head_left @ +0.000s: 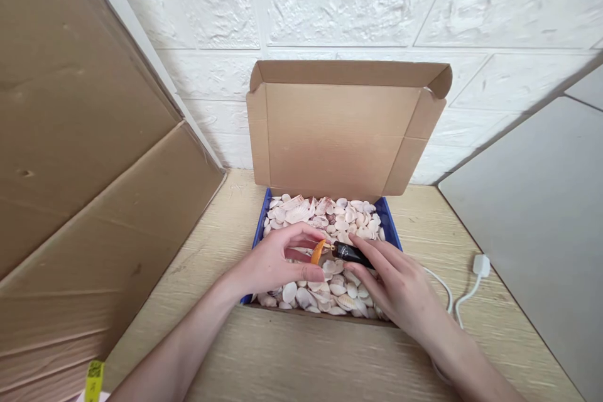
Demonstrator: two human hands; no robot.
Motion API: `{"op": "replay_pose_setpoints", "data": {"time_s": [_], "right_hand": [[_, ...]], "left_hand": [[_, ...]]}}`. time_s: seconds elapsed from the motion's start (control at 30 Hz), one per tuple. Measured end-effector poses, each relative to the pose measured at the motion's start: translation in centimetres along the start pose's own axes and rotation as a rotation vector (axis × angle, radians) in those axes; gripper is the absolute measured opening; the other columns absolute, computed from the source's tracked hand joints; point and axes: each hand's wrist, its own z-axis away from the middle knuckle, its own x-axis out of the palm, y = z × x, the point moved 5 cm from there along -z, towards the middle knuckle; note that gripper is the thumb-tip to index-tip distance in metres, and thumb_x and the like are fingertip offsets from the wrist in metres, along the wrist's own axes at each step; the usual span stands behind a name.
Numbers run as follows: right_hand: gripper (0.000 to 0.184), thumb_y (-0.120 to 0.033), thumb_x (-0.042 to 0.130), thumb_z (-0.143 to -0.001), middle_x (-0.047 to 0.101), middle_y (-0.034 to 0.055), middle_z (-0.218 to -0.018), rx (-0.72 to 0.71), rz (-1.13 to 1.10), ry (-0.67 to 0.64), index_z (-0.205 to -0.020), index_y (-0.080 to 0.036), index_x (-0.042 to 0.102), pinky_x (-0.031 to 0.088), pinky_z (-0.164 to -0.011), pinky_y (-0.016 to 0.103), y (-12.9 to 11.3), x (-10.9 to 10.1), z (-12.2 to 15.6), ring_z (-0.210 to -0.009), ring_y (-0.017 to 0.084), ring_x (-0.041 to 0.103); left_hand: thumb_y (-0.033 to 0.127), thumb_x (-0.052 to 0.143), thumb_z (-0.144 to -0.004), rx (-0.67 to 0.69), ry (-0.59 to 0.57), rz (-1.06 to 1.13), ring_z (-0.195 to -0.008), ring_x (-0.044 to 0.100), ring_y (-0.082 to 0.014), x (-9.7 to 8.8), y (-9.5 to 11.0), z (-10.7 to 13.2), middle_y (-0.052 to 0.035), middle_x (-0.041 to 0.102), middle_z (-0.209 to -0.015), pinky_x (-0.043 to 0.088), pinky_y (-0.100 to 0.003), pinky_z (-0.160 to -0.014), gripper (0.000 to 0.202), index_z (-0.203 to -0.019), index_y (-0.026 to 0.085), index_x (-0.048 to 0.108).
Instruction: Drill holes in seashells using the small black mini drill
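My left hand [287, 257] pinches an orange shell [317, 252] on edge between thumb and fingers. From the other side, my right hand [396, 282] grips a black mini drill [351, 254], its brass-coloured tip pointing left at the shell. The tip is at or very near the shell's face; whether it touches I cannot tell. Under both hands is a blue-sided cardboard box [393, 233] filled with pale seashells [301, 213], white, pinkish and brown. My hands hide part of the shells in the middle.
Behind the shells the box's lid [342, 138] stands raised near a white brick-patterned wall [330, 6]. A large cardboard panel [85, 138] rises at left, and a grey-white panel [532, 201] at right. A white cable [464, 298] with a plug lies on the wooden tabletop [282, 352].
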Motion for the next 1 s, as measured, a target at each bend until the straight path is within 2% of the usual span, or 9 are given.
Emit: {"op": "replay_pose_setpoints", "data": {"time_s": [0.13, 0.27, 0.47, 0.6, 0.77, 0.9, 1.0], "right_hand": [[0.033, -0.027, 0.053, -0.093, 0.069, 0.009, -0.094, -0.006, -0.029, -0.002, -0.124, -0.015, 0.053, 0.056, -0.068, 0.03, 0.0, 0.0, 0.1, -0.08, 0.018, 0.066], [0.032, -0.026, 0.055, -0.092, 0.069, 0.0088, -0.091, -0.016, -0.022, 0.018, -0.121, -0.014, 0.054, 0.055, -0.068, 0.029, -0.2, -0.4, -0.1, -0.079, 0.018, 0.066], [0.031, -0.028, 0.056, -0.091, 0.07, 0.0075, -0.089, -0.019, -0.01, 0.04, -0.12, -0.017, 0.056, 0.055, -0.068, 0.029, -0.4, -0.8, -0.3, -0.077, 0.018, 0.066], [0.032, -0.026, 0.057, -0.091, 0.07, 0.0078, -0.092, 0.01, -0.003, 0.061, -0.121, -0.017, 0.056, 0.055, -0.069, 0.029, 0.0, -0.7, -0.1, -0.079, 0.017, 0.066], [0.033, -0.025, 0.059, -0.09, 0.07, 0.0088, -0.097, 0.04, 0.008, 0.093, -0.122, -0.017, 0.055, 0.056, -0.071, 0.029, 0.4, -0.7, 0.1, -0.082, 0.017, 0.067], [0.032, -0.025, 0.059, -0.09, 0.07, 0.008, -0.096, 0.049, 0.009, 0.104, -0.121, -0.018, 0.056, 0.056, -0.07, 0.028, 0.4, -0.9, 0.1, -0.081, 0.017, 0.067], [0.032, -0.026, 0.059, -0.089, 0.07, 0.0073, -0.095, 0.05, 0.008, 0.109, -0.121, -0.018, 0.057, 0.056, -0.07, 0.028, 0.3, -0.9, 0.0, -0.08, 0.017, 0.067]], "left_hand": [[0.03, 0.082, -0.068, 0.004, -0.029, 0.019, -0.11, 0.062, -0.0248, 0.1, 0.0, -0.1, -0.0085, 0.065, -0.119, 0.05, -0.038, -0.093, 0.05, -0.113, 0.021, 0.063], [0.034, 0.076, -0.075, 0.015, -0.028, 0.036, -0.107, 0.063, -0.0244, 0.1, 0.2, 0.0, -0.0089, 0.066, -0.117, 0.052, -0.036, -0.088, 0.041, -0.113, 0.021, 0.065], [0.034, 0.074, -0.076, 0.012, 0.02, 0.029, -0.1, 0.065, -0.0225, -0.1, 0.2, 0.0, -0.0079, 0.067, -0.111, 0.055, -0.032, -0.08, 0.035, -0.107, 0.019, 0.068], [0.032, 0.073, -0.077, 0.045, 0.089, 0.046, -0.105, 0.062, -0.0219, -0.5, 0.8, -0.1, -0.0072, 0.067, -0.113, 0.053, -0.031, -0.084, 0.029, -0.103, 0.018, 0.068], [0.034, 0.073, -0.079, 0.067, 0.201, 0.076, -0.1, 0.064, -0.0204, -1.3, 1.2, -0.1, -0.0068, 0.068, -0.113, 0.05, -0.03, -0.085, 0.03, -0.104, 0.018, 0.067], [0.034, 0.072, -0.08, 0.075, 0.214, 0.172, -0.108, 0.063, -0.0224, -1.6, 0.9, -0.2, -0.0069, 0.07, -0.113, 0.048, -0.03, -0.09, 0.03, -0.106, 0.02, 0.067], [0.035, 0.07, -0.082, 0.07, 0.207, 0.267, -0.105, 0.064, -0.0221, -1.8, 0.4, -0.3, -0.008, 0.071, -0.112, 0.05, -0.029, -0.085, 0.029, -0.107, 0.019, 0.067]]}}
